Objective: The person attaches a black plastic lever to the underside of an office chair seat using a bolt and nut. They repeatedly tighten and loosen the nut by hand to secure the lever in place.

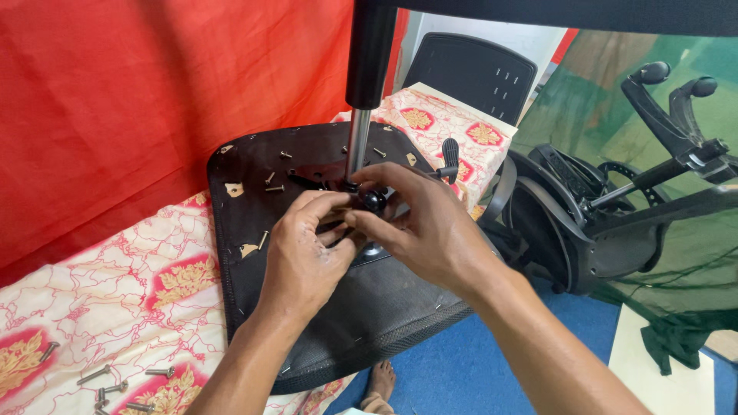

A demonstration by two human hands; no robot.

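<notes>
**A:** Head view puts both hands at the centre of an upturned chair seat [307,323], a black pad lying underside-up on a red-and-cream patterned cloth [115,307]; what are they on?

**B:** A small black knob [374,201], just at the foot of the gas-lift column [358,142], which rises toward twelve o'clock; the left hand [311,250] is curled, its fingers closed toward the knob from seven o'clock; the right hand [427,223] comes over from four o'clock with its fingertips pinching the knob.

**A:** How would that knob handle?

**B:** Hard, light and rounded, I'd judge; smooth enough to slip, so a pinch with thumb and two fingers around its sides suits it best; the column looks like polished steel, stiff and heavy, better gripped on its thick black upper sleeve than on the slick rod; the seat pad is broad and awkward, best taken by its edges.

**A:** Anything loose nearby?

**B:** Screws [274,188] scattered on the seat's underside around eleven o'clock from the hands; a cluster of bolts [115,388] on the cloth at eight o'clock; small, easily rolled; chair frame parts [615,200] stand well apart at three o'clock on the blue floor [477,369].
</notes>
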